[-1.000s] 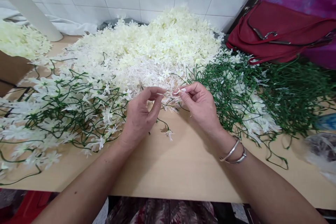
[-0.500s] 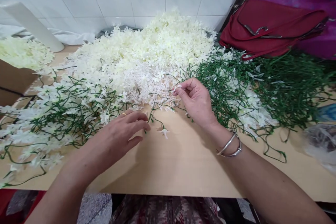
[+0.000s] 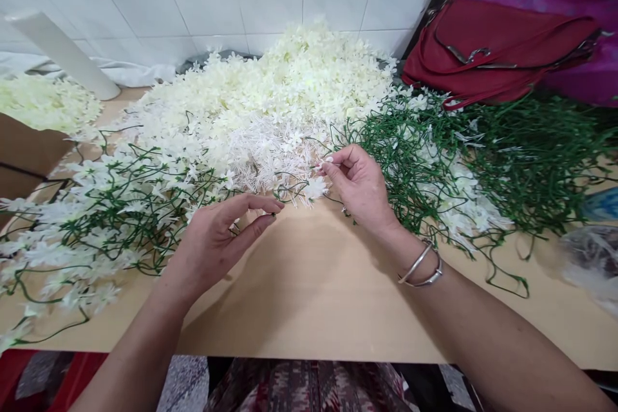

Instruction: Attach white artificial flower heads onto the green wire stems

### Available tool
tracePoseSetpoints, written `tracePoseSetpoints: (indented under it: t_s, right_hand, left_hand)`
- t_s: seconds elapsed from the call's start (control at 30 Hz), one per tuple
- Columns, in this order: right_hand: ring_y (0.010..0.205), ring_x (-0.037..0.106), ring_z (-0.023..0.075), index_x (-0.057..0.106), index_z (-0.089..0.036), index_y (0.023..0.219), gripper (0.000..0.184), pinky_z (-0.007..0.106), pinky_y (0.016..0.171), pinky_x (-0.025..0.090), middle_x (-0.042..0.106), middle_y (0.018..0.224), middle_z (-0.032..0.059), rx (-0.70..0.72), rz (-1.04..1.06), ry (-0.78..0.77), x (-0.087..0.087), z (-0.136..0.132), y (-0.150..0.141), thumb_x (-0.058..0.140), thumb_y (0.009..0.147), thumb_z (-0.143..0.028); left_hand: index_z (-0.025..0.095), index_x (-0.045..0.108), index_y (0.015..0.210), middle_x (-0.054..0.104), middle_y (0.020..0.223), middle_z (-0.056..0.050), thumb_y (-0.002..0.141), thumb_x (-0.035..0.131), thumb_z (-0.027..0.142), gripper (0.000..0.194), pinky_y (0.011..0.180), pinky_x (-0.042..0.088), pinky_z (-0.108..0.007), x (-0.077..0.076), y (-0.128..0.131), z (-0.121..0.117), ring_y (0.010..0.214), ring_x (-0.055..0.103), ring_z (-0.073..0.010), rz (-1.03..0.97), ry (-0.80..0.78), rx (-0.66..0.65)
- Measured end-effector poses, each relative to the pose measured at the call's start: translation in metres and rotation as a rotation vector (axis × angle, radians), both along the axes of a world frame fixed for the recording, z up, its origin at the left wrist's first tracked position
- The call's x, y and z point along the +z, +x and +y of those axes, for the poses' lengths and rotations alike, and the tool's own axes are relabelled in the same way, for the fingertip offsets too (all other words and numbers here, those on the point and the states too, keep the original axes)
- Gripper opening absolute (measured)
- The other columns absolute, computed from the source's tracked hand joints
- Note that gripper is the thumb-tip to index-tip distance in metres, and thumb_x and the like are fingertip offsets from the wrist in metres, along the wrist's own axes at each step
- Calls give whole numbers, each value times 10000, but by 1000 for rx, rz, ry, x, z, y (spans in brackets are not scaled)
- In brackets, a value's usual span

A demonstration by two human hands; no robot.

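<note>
My left hand (image 3: 232, 232) pinches the dark green end of an artificial flower stem (image 3: 274, 214) between thumb and index finger, just above the table. Close by, a white flower (image 3: 316, 188) on a green stem lies at the front of a heap of thin white stamens (image 3: 255, 154); whether it is the pinched stem is partly hidden by my fingers. My right hand (image 3: 362, 190), with two silver bangles at the wrist, is closed at the fingertips on a small white flower piece (image 3: 326, 161), mostly covered by the fingers.
Cream petals (image 3: 299, 77) are heaped against the tiled wall. Flowered stems (image 3: 130, 206) spread at left, near a cardboard box (image 3: 26, 148) and white roll (image 3: 67, 55). Bare green stems (image 3: 526, 154) lie at right below a red bag (image 3: 502, 51), beside a plastic bag (image 3: 591, 264).
My left hand has gone from loosely spread fingers to a pinch on a green stem end. The white flower on the bare table has shifted up toward the stamens. My right hand stays in place.
</note>
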State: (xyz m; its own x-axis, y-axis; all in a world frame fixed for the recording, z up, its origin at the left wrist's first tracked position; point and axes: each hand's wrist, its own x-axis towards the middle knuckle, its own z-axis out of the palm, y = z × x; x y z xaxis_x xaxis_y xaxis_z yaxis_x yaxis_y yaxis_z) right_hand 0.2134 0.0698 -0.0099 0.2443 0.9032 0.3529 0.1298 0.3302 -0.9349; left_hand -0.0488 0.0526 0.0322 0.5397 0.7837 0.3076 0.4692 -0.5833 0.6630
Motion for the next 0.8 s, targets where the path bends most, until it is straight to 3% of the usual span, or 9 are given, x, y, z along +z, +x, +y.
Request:
tracePoseSetpoints:
  t_s: [0.23, 0.33, 0.53, 0.7, 0.8]
  right_hand:
    - [766, 642, 171, 564, -247, 836, 190, 316, 714, 526, 647, 793, -7, -6, 30, -43, 2, -1, 0, 745, 851, -303]
    - [781, 649, 167, 597, -240, 864, 186, 313, 731, 537, 665, 816, -5, 41, 56, -61, 7, -3, 0, 757, 845, -332]
    - [735, 624, 141, 682, -212, 867, 170, 287, 723, 521, 675, 780, -13, 216, 33, -126, 21, -7, 9, 801, 800, -313]
    - [617, 524, 109, 727, -190, 827, 158, 242, 555, 417, 663, 723, -14, 458, -112, -298, 28, -9, 19, 832, 768, -292]
    - [584, 517, 99, 715, -196, 820, 149, 235, 543, 410, 648, 686, -30, 543, -99, -330, 29, -10, 21, 828, 773, -281]
  left_hand:
    - [233, 756, 1063, 821, 1029, -78, 983, 717, 398, 188, 667, 601, -235, 1, 21, 2, 957, 781, -204, -448, -409, 20]
    - [236, 757, 1111, 808, 967, -51, 990, 712, 398, 207, 844, 633, -284, -2, 37, 3, 926, 778, -177, -618, -479, 31]
    - [185, 808, 1049, 784, 794, -40, 904, 786, 427, 284, 700, 616, -268, -23, 62, 1, 754, 751, -165, -506, -542, 43]
    - [191, 805, 955, 793, 781, -31, 858, 814, 386, 218, 654, 588, -252, -39, 58, 1, 711, 739, -162, -441, -447, 161]
    - [192, 796, 943, 791, 782, -34, 880, 785, 385, 204, 656, 580, -258, -42, 54, 2, 706, 728, -163, -384, -402, 182]
